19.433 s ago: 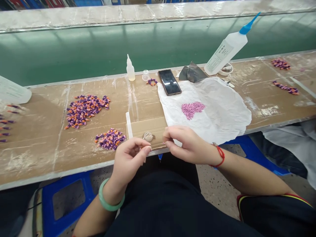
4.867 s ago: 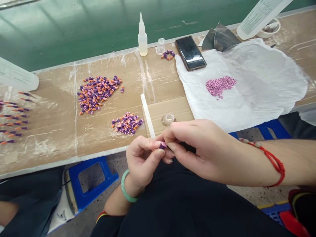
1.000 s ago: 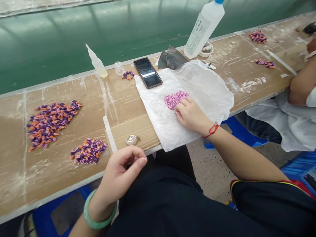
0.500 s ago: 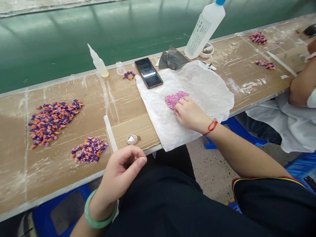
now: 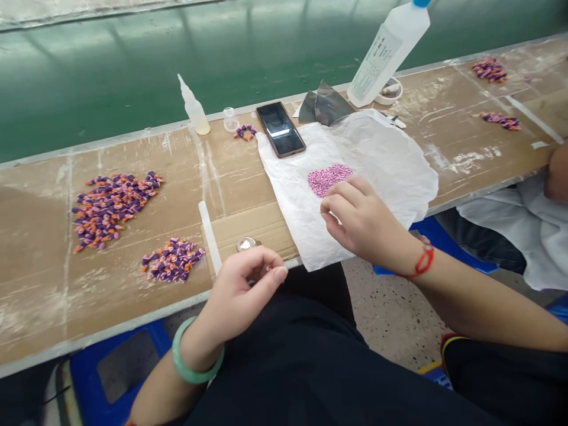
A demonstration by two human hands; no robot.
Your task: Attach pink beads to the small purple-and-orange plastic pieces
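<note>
My right hand (image 5: 361,219) hovers over the crumpled white paper (image 5: 386,160), just below a small heap of pink beads (image 5: 329,177); its thumb and forefinger are pinched, on something too small to make out. My left hand (image 5: 242,290), with a green bangle at the wrist, is curled at the table's near edge with fingertips pinched together on a tiny piece I cannot name. A small clear dish (image 5: 247,243) sits on the cardboard just beyond it. A small pile of purple-and-orange pieces (image 5: 172,259) lies to the left.
A bigger purple-and-orange pile (image 5: 113,201) lies far left. At the back stand a small glue bottle (image 5: 194,110), a clear cap (image 5: 230,119), a phone (image 5: 281,128), grey foil (image 5: 326,105) and a large tilted squeeze bottle (image 5: 387,50). Another person's arm (image 5: 558,171) is at right.
My right hand has lifted off the pink bead heap and drawn back toward me with its fingers pinched. The left hand has stayed curled at the table edge. The view shifted slightly.
</note>
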